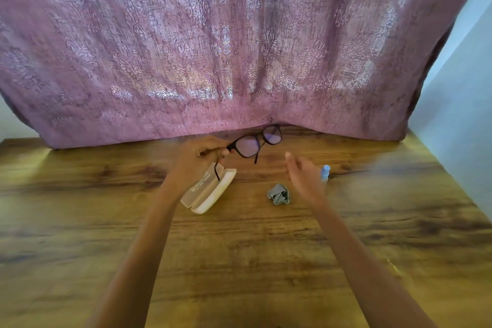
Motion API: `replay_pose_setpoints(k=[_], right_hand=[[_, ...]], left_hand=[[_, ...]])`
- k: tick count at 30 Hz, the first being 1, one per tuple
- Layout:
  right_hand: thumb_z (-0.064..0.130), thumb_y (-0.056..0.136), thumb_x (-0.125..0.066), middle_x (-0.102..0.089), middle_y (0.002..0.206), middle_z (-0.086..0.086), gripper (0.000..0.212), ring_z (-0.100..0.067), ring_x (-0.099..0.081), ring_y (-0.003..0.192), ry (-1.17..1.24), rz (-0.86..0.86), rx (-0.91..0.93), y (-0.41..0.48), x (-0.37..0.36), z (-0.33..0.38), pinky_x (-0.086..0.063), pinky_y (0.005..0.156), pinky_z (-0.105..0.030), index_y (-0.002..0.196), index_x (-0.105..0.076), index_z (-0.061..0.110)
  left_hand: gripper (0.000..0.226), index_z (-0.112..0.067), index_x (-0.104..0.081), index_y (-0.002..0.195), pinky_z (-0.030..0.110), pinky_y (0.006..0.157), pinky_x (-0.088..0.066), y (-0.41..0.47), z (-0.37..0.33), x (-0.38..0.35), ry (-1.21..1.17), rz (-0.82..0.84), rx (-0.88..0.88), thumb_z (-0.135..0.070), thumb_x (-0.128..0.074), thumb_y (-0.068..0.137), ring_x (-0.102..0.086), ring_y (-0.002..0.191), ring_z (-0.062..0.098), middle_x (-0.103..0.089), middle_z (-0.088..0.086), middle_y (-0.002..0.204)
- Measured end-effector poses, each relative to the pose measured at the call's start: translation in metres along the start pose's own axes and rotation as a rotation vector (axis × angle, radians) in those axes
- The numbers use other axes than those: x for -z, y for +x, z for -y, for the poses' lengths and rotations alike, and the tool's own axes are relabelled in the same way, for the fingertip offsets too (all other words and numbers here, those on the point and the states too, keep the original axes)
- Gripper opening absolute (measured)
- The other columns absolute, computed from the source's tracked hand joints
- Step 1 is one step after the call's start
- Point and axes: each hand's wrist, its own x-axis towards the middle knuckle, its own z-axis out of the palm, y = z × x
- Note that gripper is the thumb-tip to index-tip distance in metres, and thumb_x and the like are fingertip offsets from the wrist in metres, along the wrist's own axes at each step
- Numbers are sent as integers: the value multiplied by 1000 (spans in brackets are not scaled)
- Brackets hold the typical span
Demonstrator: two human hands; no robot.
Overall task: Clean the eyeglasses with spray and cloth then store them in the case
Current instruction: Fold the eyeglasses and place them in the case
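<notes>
1. Left hand (202, 157): raised over the far middle of the worktop (239, 247). Grip is narrow, thumb and fingertips pinched on the left end of the eyeglasses (247, 146), about where frame meets temple arm.
2. Eyeglasses: dark frame, held clear of the worktop, tilted so the right lens sits farther and higher, close to the hem of the curtain (239, 48). Lenses show a purple tint from the curtain. One temple arm hangs down from the pinch toward the case (210, 192); the other points down beside the left lens.
3. Case: white, hinged open, lying diagonally on the worktop just under the left hand and wrist, which cover part of it. Print on the inner lid is too blurred to read.
4. Right hand (303, 173): blurred, in the air right of the eyeglasses and apart from them. Grip is wide, fingers straight, holding nothing.
5. Cloth (279, 194): grey, crumpled, on the worktop right of the case, near the right wrist.
6. Spray bottle (325, 172): small, pale blue, upright, just behind the right hand and partly hidden by it.
7. Surroundings: wood-grain worktop; patterned purple curtain along the far edge; pale wall (458, 114) at right.
</notes>
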Motion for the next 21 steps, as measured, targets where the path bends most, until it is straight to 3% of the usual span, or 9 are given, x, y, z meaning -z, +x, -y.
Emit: replay_pose_setpoints(k=[2,4,9,14,17,19,21], right_hand=[[49,98,-46,-71,75,-7,45,-15,-65,64,391,51,-166,6,9,20,-55,63,-28,90,-67,10],[48,97,-50,-75,82,-10,43,-17,-69,68,567,139,-228,10,20,31,-57,63,-28,99,-69,9],[38,93,-61,-76,94,-8,30,-16,-71,83,593,226,-195,9,34,37,-54,65,-24,107,-72,13],[13,93,-63,-75,92,-7,22,-13,-70,83,604,182,-179,4,32,34,-55,72,-25,114,-63,11],[8,92,-63,-75,90,-10,21,-13,-70,79,657,153,-209,1,28,33,-56,68,-20,113,-60,8],[9,92,-64,-75,92,-11,22,-14,-70,81,677,137,-212,-1,24,31,-58,72,-22,113,-59,7],[9,92,-64,-75,94,-13,22,-16,-70,81,694,116,-209,-3,19,29,-58,75,-24,113,-58,6]], left_hand=[[25,-11,-72,102,3,67,-44,0,-2,0,69,20,-70,5,-63,84,-62,70,-9,-68,-22,78],[21,-2,-73,102,5,68,-44,1,-4,-1,160,49,-136,4,-64,84,-62,71,-6,-68,-8,93],[26,0,-72,104,1,76,-40,0,8,-3,350,62,-302,13,-64,82,-59,77,5,-70,9,101],[29,-2,-69,111,7,85,-39,-1,17,-8,373,68,-294,8,-64,84,-58,94,10,-68,12,112],[34,-16,-64,121,6,86,-42,-9,16,-16,98,-32,-78,-3,-63,89,-58,99,-2,-64,2,122],[36,-26,-60,126,14,88,-45,-12,14,-24,-197,-150,201,-18,-64,91,-59,106,1,-64,-5,122],[37,-23,-60,126,16,83,-48,-13,12,-31,-339,-220,390,-31,-65,90,-62,104,7,-67,-6,114]])
